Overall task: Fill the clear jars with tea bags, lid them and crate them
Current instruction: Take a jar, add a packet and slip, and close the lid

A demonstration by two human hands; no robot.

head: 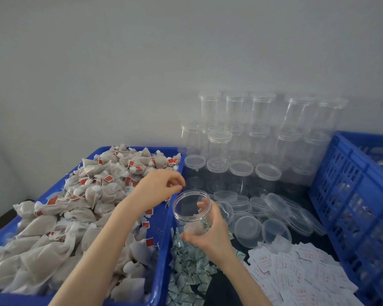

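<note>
- I see a blue tray (164, 250) on my left, heaped with tea bags (53, 228); they are pale mesh pouches with red tags, too many to count.
- My right hand (210, 233) grips 1 open clear jar (191, 208) around its lower part, fingers and thumb curled round the wall. The jar is tilted, mouth up and toward the tray; something pale lies at its bottom behind my fingers, and I cannot tell what.
- My left hand (161, 186) hangs just above and left of the jar's mouth, over the tray's right rim, fingers bent downward and loosely bunched. I cannot tell whether they pinch anything.
- Behind the jar, lidded empty jars (241, 138) stand stacked against the wall in about 3 tiers; the front row shows 4.
- Loose clear lids (276, 215) lie overlapping to the right of my right hand, roughly 12.
- Small green-printed packets (188, 274) are piled below my right wrist, and white paper slips (296, 272) are spread beside them.
- A blue crate (349, 195) stands at the far right; clear jars show through its slatted wall.
</note>
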